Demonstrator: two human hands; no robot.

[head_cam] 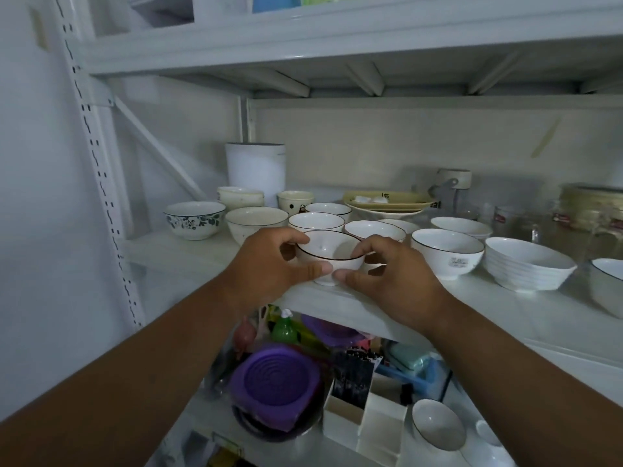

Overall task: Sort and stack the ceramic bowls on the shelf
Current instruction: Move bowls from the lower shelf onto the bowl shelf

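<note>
You find little that reads: the letters "at" in black on the grey item behind the yellow dish; a small grey printed mark, illegible, on the dark-rimmed bowl; red labels, blurred, on the glass jars.

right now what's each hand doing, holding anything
Left hand: closed on the left side of the dark-rimmed white bowl.
Right hand: closed on the right side of the same bowl.

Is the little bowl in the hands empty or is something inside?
Empty. The small bowl sits upright between both hands, and its white inside shows bare to the bottom.
</note>
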